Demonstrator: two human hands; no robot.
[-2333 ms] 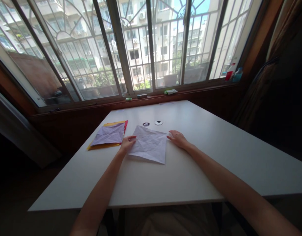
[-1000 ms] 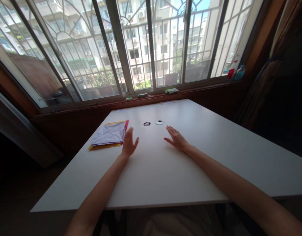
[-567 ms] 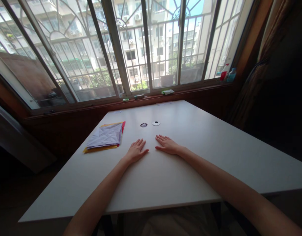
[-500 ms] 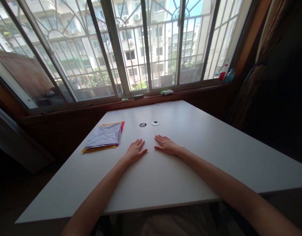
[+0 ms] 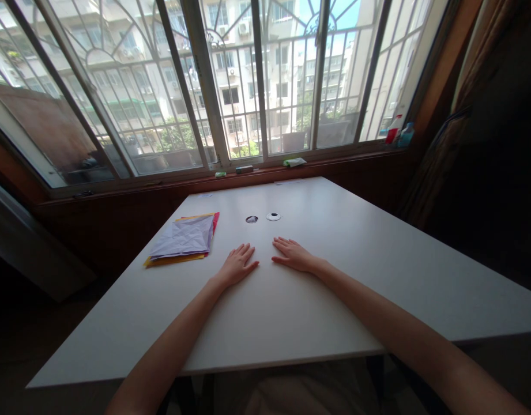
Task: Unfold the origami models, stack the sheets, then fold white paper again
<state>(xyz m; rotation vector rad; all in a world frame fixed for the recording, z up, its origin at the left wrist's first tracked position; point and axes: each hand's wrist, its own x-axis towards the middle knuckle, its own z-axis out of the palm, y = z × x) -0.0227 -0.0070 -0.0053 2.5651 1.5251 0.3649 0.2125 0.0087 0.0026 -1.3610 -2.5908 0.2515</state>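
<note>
Paper (image 5: pixel 185 237), pale and creased, tops a loose pile (image 5: pixel 174 263) by the left edge of the table (image 5: pixel 286 323), which a brush of the left hand (image 5: pixel 238 265) (flat and empty, like the right hand (image 5: pixel 294 255)) might skew.

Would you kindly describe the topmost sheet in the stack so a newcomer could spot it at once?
Start at the white table below the barred window. On its left side, left of the person's left hand, lies a stack of sheets. The topmost sheet is pale, creased and uncovered, unlike the yellow sheet and red sheet, which show only at the edges.
</note>
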